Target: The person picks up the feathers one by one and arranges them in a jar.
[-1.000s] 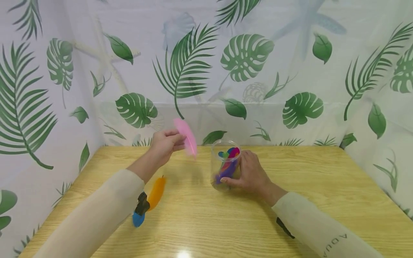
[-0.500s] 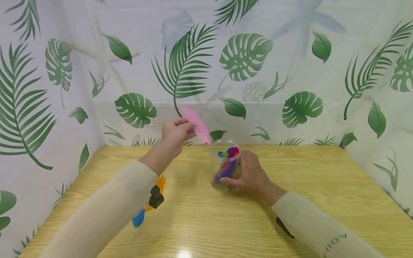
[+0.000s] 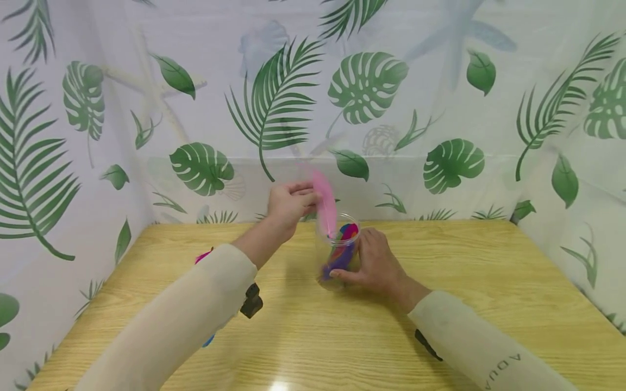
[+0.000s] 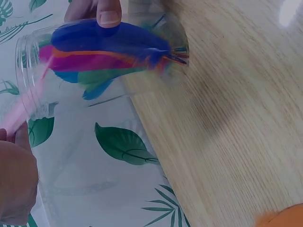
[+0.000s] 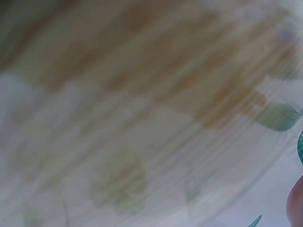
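A pink feather (image 3: 326, 203) is pinched between the fingertips of my left hand (image 3: 289, 205). Its lower tip dips into the mouth of a clear plastic jar (image 3: 323, 266). My right hand (image 3: 379, 260) grips that jar round its right side and holds it upright on the table. Inside stand several coloured feathers (image 4: 109, 52): dark blue, magenta, orange, green and lighter blue. In the left wrist view the pink feather (image 4: 26, 101) crosses the jar's threaded rim. The right wrist view is mostly blurred, with a bit of a finger (image 5: 296, 203) at its right edge.
Partly hidden by my left sleeve, a magenta feather (image 3: 202, 256) and a blue feather (image 3: 208, 341) lie on the wooden table (image 3: 313, 347). An orange feather (image 4: 286, 217) shows in the left wrist view's corner. A leaf-patterned cloth (image 3: 411, 184) hangs behind the table.
My left hand has moved right with the pink feather, bringing its tip from left of the jar into the jar's mouth. My right hand keeps holding the jar in place.
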### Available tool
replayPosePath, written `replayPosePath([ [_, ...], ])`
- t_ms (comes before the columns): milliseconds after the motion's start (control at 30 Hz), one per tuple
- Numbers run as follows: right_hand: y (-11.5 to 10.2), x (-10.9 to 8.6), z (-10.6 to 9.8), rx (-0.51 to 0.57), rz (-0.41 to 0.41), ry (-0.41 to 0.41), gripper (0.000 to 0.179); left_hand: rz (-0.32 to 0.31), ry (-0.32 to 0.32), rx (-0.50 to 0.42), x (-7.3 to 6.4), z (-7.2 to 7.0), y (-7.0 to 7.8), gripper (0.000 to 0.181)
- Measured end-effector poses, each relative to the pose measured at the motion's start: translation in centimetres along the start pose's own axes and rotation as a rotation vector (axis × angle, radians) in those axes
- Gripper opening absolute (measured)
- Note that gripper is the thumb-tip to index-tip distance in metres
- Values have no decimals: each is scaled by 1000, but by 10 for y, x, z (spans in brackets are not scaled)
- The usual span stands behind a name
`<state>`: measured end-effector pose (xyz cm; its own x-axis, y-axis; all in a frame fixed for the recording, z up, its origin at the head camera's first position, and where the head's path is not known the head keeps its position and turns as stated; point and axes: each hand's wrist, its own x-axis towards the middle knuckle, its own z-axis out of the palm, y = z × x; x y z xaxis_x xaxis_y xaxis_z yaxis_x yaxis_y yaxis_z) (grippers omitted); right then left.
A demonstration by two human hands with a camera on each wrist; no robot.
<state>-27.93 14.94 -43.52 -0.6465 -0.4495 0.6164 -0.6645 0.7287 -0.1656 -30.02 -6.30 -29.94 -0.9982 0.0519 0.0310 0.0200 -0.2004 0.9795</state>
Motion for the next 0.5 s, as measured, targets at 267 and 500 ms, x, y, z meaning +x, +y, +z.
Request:
replayPosePath([
  [267, -2, 0, 0, -8, 25, -27, 92, -9, -94, -90, -3, -8, -1, 35],
  [500, -4, -1, -2, -21, 68, -65, 86, -25, -93, -86, -3, -27, -1, 38],
])
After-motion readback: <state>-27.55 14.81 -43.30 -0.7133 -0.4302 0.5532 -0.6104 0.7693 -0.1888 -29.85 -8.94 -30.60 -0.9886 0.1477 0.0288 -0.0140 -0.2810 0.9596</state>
